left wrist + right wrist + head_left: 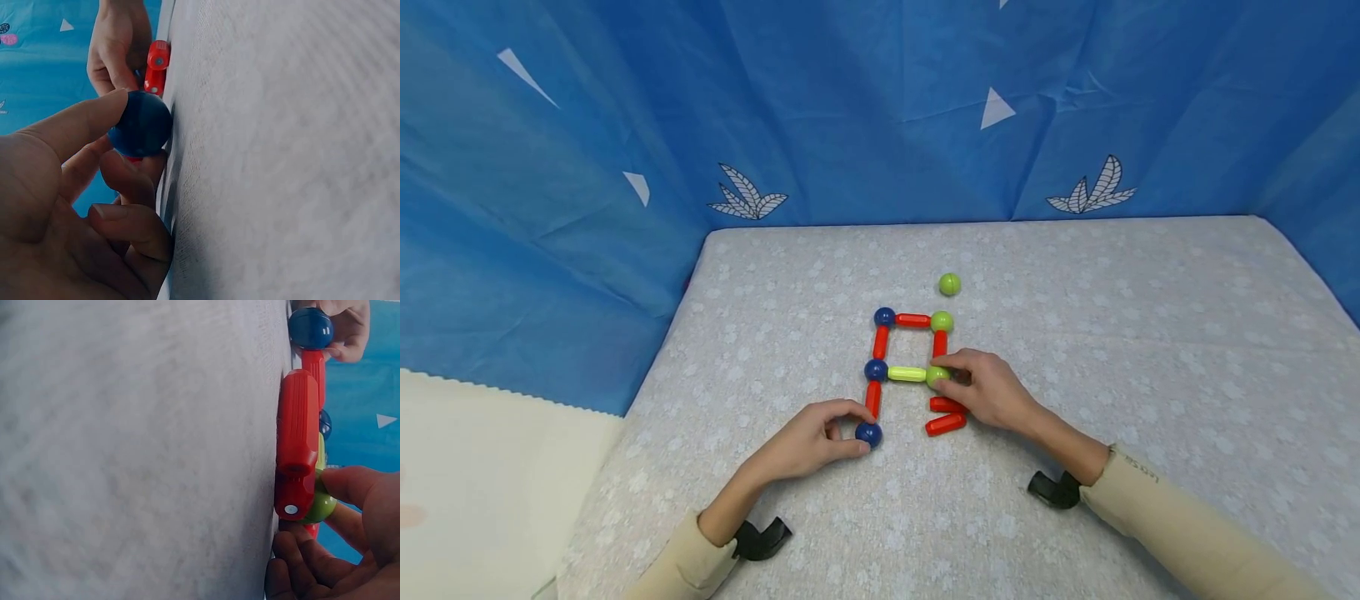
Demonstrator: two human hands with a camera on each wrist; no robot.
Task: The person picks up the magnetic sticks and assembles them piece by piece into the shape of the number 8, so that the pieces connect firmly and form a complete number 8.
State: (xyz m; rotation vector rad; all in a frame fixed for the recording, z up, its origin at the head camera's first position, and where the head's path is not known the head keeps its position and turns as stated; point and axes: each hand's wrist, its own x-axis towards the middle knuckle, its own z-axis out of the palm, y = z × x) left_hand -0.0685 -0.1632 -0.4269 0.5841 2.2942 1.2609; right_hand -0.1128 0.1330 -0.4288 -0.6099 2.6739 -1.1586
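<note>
My left hand (812,439) pinches a dark blue ball (868,434) between thumb and fingers; that ball (141,125) fills the middle of the grip in the left wrist view. A red rod (873,400) runs from it up to a second blue ball (876,370). With thumb and index finger my right hand (988,385) holds a green ball (937,377), which ends a yellow-green rod (907,374). Above these, red rods link a blue ball (884,317) and another green ball (942,322) into a square.
Two loose red rods lie just below the right hand, the nearer rod (945,424) slanted; in the right wrist view a red rod (298,422) is close to the fingers. A separate green ball (950,284) sits beyond the square. A blue curtain (880,125) borders the cloth-covered table (1150,350).
</note>
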